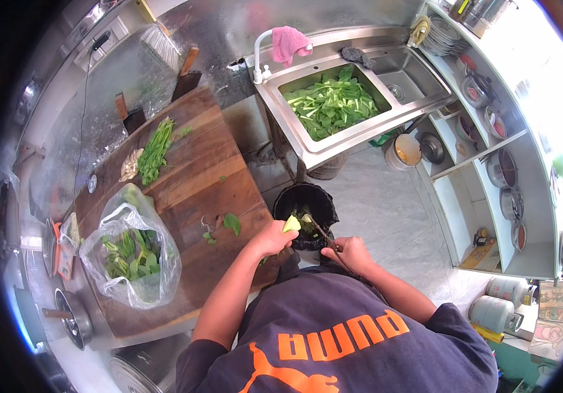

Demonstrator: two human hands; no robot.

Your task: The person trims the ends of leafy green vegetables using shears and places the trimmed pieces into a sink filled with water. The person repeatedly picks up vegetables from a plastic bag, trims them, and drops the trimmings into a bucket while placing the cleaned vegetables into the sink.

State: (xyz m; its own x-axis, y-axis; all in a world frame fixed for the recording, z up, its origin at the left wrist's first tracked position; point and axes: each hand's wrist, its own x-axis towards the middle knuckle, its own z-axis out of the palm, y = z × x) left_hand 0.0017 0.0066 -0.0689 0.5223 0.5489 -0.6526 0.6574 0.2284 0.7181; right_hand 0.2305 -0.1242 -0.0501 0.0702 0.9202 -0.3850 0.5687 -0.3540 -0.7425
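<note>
Over a black bin (328, 194) that holds green scraps, my left hand (270, 239) grips a pale green vegetable piece (291, 224), its kind unclear. My right hand (349, 253) is closed around a long dark tool (328, 239), perhaps a knife seen edge-on, whose far end lies near a small pale piece. Left of the hands, a loose green leaf (231, 223) lies on the wooden board (203, 182). An open clear plastic bag (169, 245) on the board holds leafy greens (136, 260). Farther up the board lie a bunch of herbs (156, 154) and pale peeled cloves, apparently garlic (131, 164).
A steel sink (291, 125) full of cut leafy greens (330, 105) stands beyond the bin. Two cleavers (186, 83) (134, 119) stand at the board's far edge. White shelves (478, 154) with pots run along the right; a white bucket (403, 152) stands beside them.
</note>
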